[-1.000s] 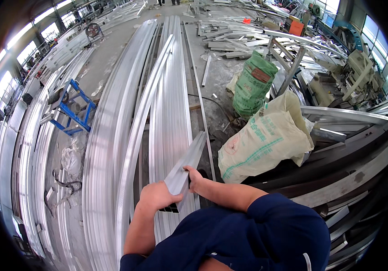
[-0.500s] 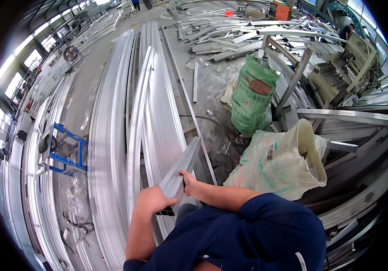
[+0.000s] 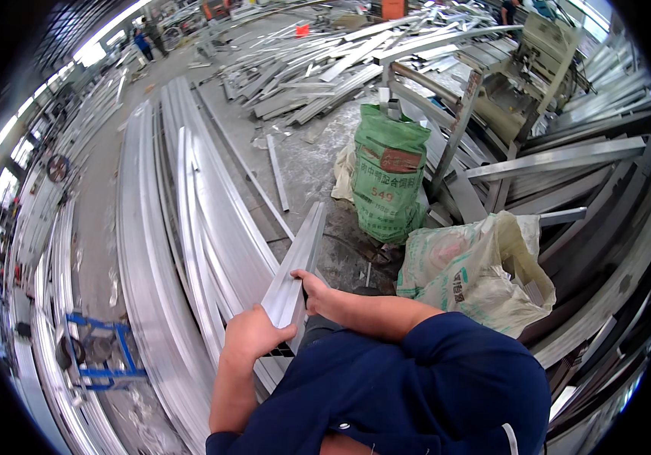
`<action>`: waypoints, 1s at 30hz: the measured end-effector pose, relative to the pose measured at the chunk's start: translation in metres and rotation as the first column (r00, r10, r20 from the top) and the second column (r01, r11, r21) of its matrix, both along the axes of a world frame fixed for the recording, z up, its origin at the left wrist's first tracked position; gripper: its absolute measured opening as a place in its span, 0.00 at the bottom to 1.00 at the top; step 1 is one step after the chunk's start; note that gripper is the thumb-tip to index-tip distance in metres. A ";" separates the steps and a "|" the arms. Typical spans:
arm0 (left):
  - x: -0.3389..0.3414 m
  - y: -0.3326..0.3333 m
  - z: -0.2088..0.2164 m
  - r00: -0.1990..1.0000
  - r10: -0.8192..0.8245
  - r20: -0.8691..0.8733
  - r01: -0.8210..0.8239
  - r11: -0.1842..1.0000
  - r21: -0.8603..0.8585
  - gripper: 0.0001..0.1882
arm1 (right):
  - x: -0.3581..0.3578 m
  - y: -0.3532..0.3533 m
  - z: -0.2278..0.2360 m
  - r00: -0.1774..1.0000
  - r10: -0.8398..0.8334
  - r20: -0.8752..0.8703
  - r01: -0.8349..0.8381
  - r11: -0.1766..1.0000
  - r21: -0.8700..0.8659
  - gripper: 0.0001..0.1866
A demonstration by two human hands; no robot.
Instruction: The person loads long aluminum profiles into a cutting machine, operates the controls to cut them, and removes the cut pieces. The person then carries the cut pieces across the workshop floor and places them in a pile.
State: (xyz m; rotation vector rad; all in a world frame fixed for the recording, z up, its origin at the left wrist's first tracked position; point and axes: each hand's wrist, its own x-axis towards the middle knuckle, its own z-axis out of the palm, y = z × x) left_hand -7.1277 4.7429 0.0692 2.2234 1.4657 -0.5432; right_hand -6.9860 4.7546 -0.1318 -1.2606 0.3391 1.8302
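Note:
Both hands hold a silver aluminium profile (image 3: 295,258) in front of my body, its far end pointing forward and slightly right. My left hand (image 3: 256,332) grips its near end from the left, thumb laid over the top. Dark openings show at that near end, just below the thumb. My right hand (image 3: 311,293) is closed round the right side, a little farther along. The undersides of the fingers are hidden. Beneath and to the left of the held piece lie long stacked aluminium profiles (image 3: 166,265).
A green woven sack (image 3: 390,178) stands ahead right, with a whitish open sack (image 3: 470,265) nearer me. Loose offcuts (image 3: 325,76) are heaped beyond. A beige machine (image 3: 542,68) and metal bars are at right; a blue metal frame (image 3: 105,353) is at left. People (image 3: 143,44) stand far off.
My view has turned to the right, so the stacks and sacks appear shifted left. Both hands keep hold of the aluminium profile, which stays in nearly the same place before me.

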 end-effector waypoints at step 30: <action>0.248 0.588 -0.031 0.966 -0.241 -0.097 0.239 0.970 -0.033 0.42 | 0.208 0.558 -0.068 0.930 -0.334 -0.155 0.324 0.942 -0.090 0.27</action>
